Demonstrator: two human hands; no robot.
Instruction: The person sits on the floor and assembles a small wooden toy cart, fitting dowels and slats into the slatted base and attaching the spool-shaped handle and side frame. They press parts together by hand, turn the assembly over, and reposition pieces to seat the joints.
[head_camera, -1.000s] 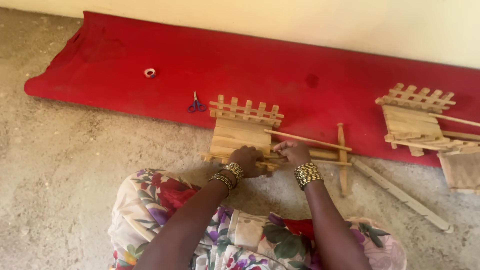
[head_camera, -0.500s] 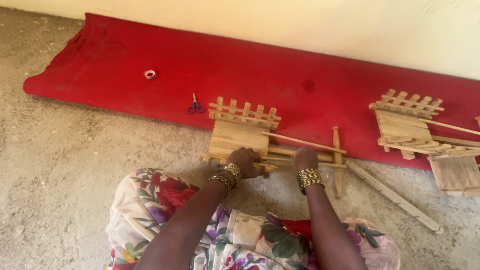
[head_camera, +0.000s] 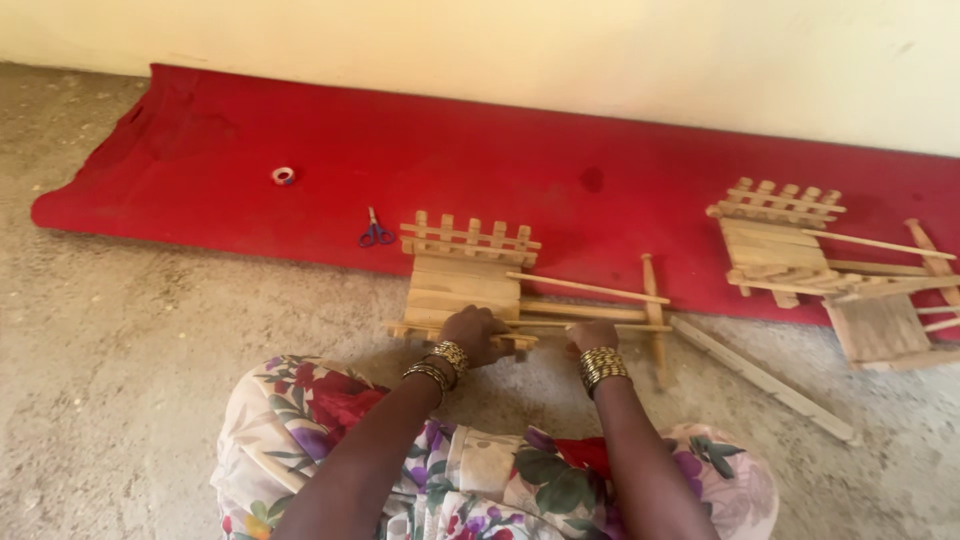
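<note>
Directly ahead of our knees, on the concrete floor (head_camera: 130, 400) at the red mat's (head_camera: 300, 130) edge, lies the small wooden cart (head_camera: 470, 285), its long axis running left to right. Our left hand (head_camera: 475, 335) curls closed over its near rail while our right hand (head_camera: 592, 335) pinches the shaft sticks (head_camera: 590, 315). Scissors (head_camera: 376, 233), a tape roll (head_camera: 283, 175), a loose slat (head_camera: 765, 378) and a second cart (head_camera: 775, 245) lie well apart, blocking nothing.

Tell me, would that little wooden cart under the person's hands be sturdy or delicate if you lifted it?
The wooden cart probably lifts easily: it is built of thin pale slats. It looks stiff yet fragile; the slim fence pickets and the long stick jutting sideways could snap. Both the left hand and right hand rest on it.
</note>
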